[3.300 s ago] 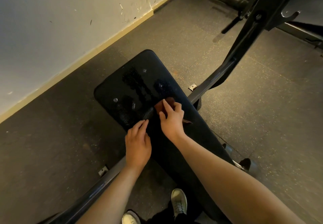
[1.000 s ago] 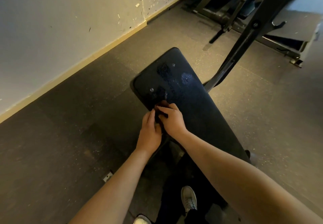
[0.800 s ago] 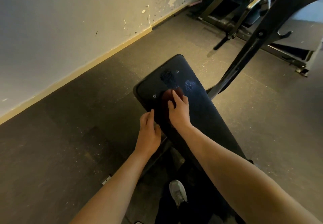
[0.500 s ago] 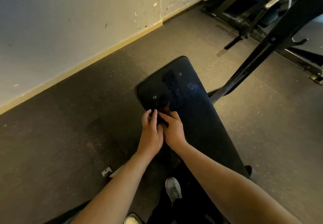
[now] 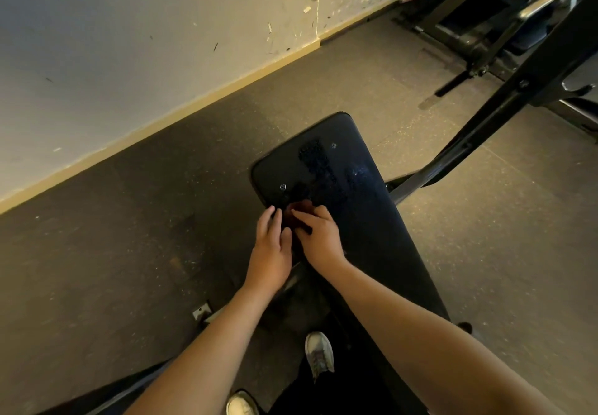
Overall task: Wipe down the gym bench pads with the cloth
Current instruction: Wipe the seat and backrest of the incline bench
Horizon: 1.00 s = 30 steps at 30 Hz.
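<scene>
Since the long forward reach of a moment ago, the right hand (image 5: 318, 236) has drawn back to the near left edge of the bench pad (image 5: 365, 220), and the two hands have eased slightly apart, so more of the cloth (image 5: 299, 212) shows between them. Its fingers are curled down over the reddish-brown cloth, forefinger laid across the top, gripping it bunched against the vinyl, probably to re-gather it before another stroke. The left hand (image 5: 270, 246) lies at 9 o'clock from the right, fingers straight and together along the pad's edge, holding nothing. It likely steadies the edge or tucks the cloth in, though in this dim, blurred view I cannot tell whether its fingertips touch the cloth or only the pad. The cloth sits at 12 o'clock from both hands, on the pad's left side. Beyond it, toward 1 o'clock, damp patches (image 5: 315, 162) glisten on the far end, which suggests that stretch is already wiped and the near length still waits. A black frame bar (image 5: 469, 142) rises at 2 o'clock, and a pale shoe (image 5: 319, 354) stands at 6 o'clock beside the bench.
</scene>
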{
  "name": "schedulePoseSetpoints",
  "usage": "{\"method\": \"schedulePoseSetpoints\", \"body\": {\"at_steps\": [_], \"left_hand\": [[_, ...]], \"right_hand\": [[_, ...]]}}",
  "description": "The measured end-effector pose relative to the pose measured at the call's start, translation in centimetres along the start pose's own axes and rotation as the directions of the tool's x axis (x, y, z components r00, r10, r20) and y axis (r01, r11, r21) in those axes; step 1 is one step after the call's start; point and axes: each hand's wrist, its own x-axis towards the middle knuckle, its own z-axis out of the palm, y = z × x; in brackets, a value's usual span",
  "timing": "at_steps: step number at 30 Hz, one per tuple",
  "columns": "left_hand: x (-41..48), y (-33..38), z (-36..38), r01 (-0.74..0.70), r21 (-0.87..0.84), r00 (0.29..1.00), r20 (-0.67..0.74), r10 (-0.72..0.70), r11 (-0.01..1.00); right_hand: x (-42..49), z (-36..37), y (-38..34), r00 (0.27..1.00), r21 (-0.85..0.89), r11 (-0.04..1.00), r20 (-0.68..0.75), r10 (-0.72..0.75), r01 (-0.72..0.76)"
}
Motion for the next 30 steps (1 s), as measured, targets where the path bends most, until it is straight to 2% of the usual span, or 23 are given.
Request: {"method": "schedulePoseSetpoints", "body": {"at_steps": [2,4,6,10,12,14,19,25,28,30], "left_hand": [[-0.1,0.1,-0.1,0.011,-0.033,1.0,0.016,-0.011,0.999],[-0.2,0.1,-0.1,0.029,-0.059,0.999,0.028,-0.027,0.998],[-0.2,0.0,-0.2,0.037,-0.054,0.999,0.026,-0.036,0.998],[-0.1,0.2,-0.5,0.038,-0.074,0.999,0.0,-0.038,0.997],[-0.1,0.4,-0.7,0.047,-0.091,0.999,-0.011,-0.048,0.995],[-0.1,0.6,-1.1,0.037,-0.07,0.999,-0.025,-0.039,0.997],[0.9,0.9,-2.1,0.062,-0.13,0.997,-0.032,-0.067,0.99],[1.0,-0.1,-2.1,0.1,-0.256,0.99,-0.072,-0.123,0.961],[0.8,-0.5,-1.8,0.127,-0.254,0.986,-0.076,-0.151,0.959],[0.7,-0.3,-1.7,0.117,-0.261,0.986,-0.084,-0.143,0.958]], "right_hand": [[1.2,-1.8,-0.2,0.998,0.056,0.998,-0.057,0.01,-0.007],[2.8,-3.0,-0.5,0.985,0.128,0.988,-0.142,0.099,-0.081],[3.6,-2.6,-0.8,0.978,0.126,0.983,-0.14,0.152,-0.135],[1.4,0.4,-1.0,0.998,-0.022,1.0,-0.056,0.001,-0.002],[0.3,0.8,-1.3,1.0,0.009,1.0,0.019,-0.007,0.007],[0.6,-0.1,-2.0,0.997,0.11,0.993,0.066,0.032,-0.039],[4.9,-1.7,-4.3,0.998,0.119,0.993,-0.069,-0.01,0.018],[4.0,1.1,-4.1,0.989,0.019,0.991,0.057,-0.136,0.135],[2.4,1.0,-4.0,0.99,0.113,0.991,0.113,-0.082,0.069],[2.4,0.1,-4.8,0.988,0.186,0.981,0.15,0.028,-0.056]]}}
